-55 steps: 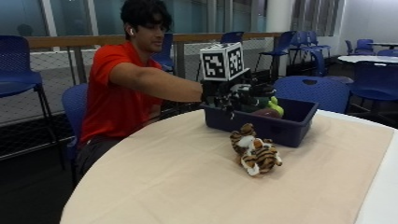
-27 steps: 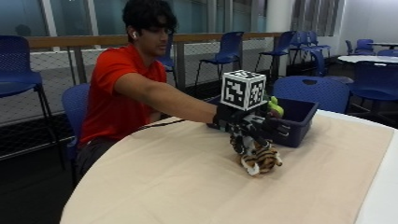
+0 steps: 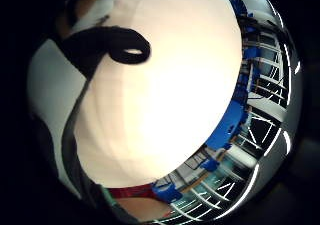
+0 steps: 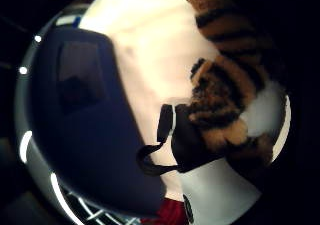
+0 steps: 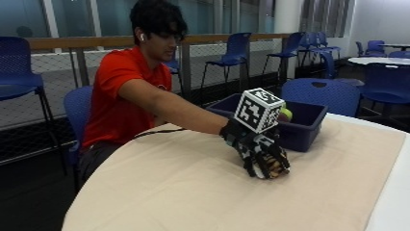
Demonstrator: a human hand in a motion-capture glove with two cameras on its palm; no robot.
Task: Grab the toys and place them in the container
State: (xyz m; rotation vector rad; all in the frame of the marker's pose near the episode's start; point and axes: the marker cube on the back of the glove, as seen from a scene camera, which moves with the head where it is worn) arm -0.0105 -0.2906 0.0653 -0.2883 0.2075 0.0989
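Note:
In the outside view my gloved right hand [image 5: 259, 153] is lowered onto the striped tiger plush [image 5: 277, 168] on the beige table [image 5: 192, 192]. Its fingers curl down around the toy, and only a bit of orange fur shows under them. Just behind the hand stands the dark blue container [image 5: 305, 128], with a yellow-green toy [image 5: 286, 114] showing inside. The thumb side palm view has the tiger's orange and black fur [image 4: 225, 85] close to the palm and the container's wall [image 4: 85, 130] beside it.
The table's tan cloth [image 3: 165, 85] spreads wide in front of the hand. Blue chairs [image 5: 320, 94] stand behind the table, and a white table edge [image 5: 397, 202] lies at the right.
The hand left the container, came down toward the table's front and settled over the tiger plush, which is now mostly covered by the fingers.

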